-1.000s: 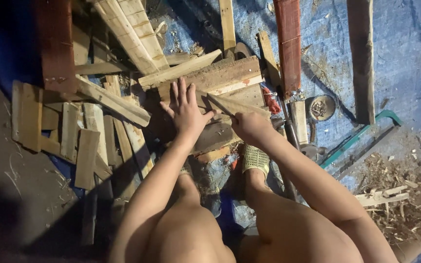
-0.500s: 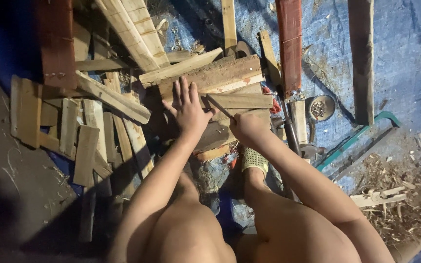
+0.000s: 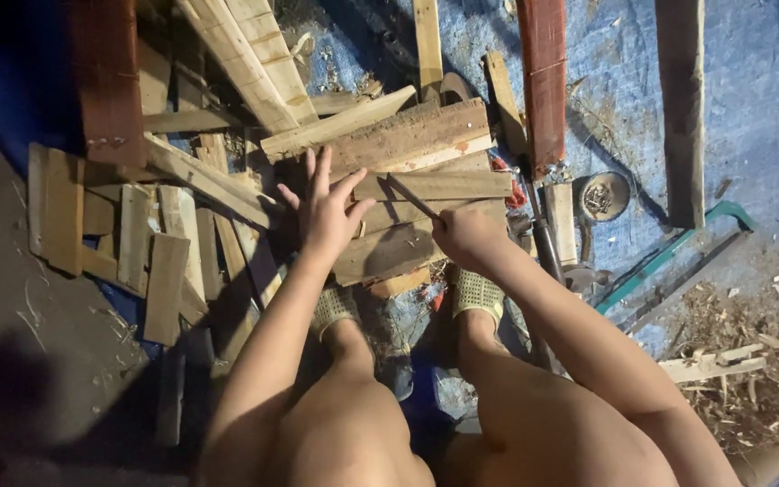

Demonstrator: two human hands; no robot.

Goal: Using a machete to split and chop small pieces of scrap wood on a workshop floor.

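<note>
Head view looks straight down on a wooden board (image 3: pixel 435 185) lying flat on top of a low stack of planks (image 3: pixel 398 144), just ahead of the person's two feet. A thin dark rod-like tool (image 3: pixel 410 196) lies slantwise across the board; what kind of tool it is cannot be told. The right hand (image 3: pixel 463 236) is clenched around the near end of that tool, at the board's near right corner. The left hand (image 3: pixel 325 209) is released, fingers spread wide, pressing flat on the left end of the board and the plank under it.

Left of the board, many short wood scraps (image 3: pixel 151 248) lie scattered over one another. Beyond the board, longer pale slats (image 3: pixel 250 59) lean away, and a reddish plank (image 3: pixel 545 81) runs off past its far right corner. Right of the board sits a small round tin (image 3: pixel 604 195), and farther right a green-framed saw (image 3: pixel 678 252) lies on the blue tarp (image 3: pixel 759 117). Wood shavings (image 3: pixel 750 379) pile up well to the right of the board, near the person's right knee. Both feet wear pale perforated shoes (image 3: pixel 478 293).
</note>
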